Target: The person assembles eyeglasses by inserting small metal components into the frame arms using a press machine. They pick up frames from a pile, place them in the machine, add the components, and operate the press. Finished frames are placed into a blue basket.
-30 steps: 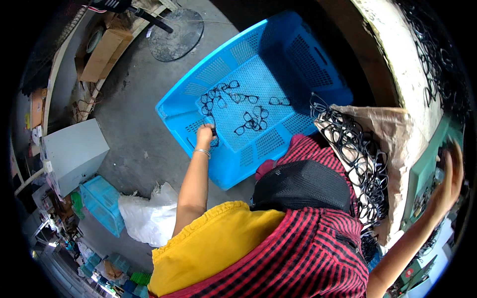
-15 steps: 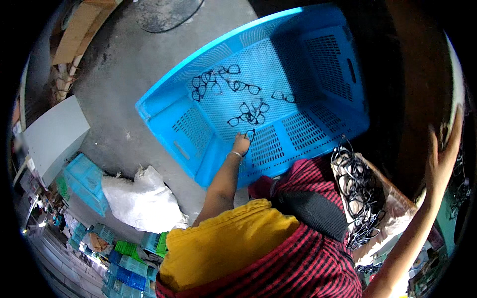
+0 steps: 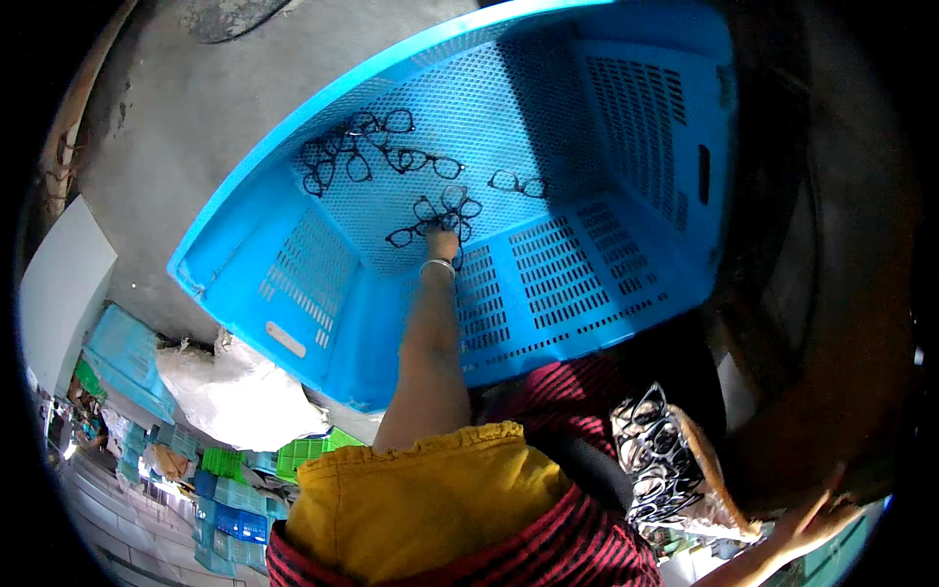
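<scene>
The left hand (image 3: 442,242) is reaching into the blue crate (image 3: 323,284), fingertips pressing among black glasses frames (image 3: 435,217) lying flat on its floor, their long axes running roughly left to right; whether the fingers are pinching one I cannot tell; the right hand (image 3: 817,523) is hanging at the lower right, fingers loosely spread, beside a sack of frames (image 3: 657,465).

Left hand (image 3: 442,241) reaching into the blue crate (image 3: 626,293), fingers blurred among black eyeglass frames (image 3: 435,217); right hand (image 3: 817,523) partly cut off at the lower edge.
</scene>
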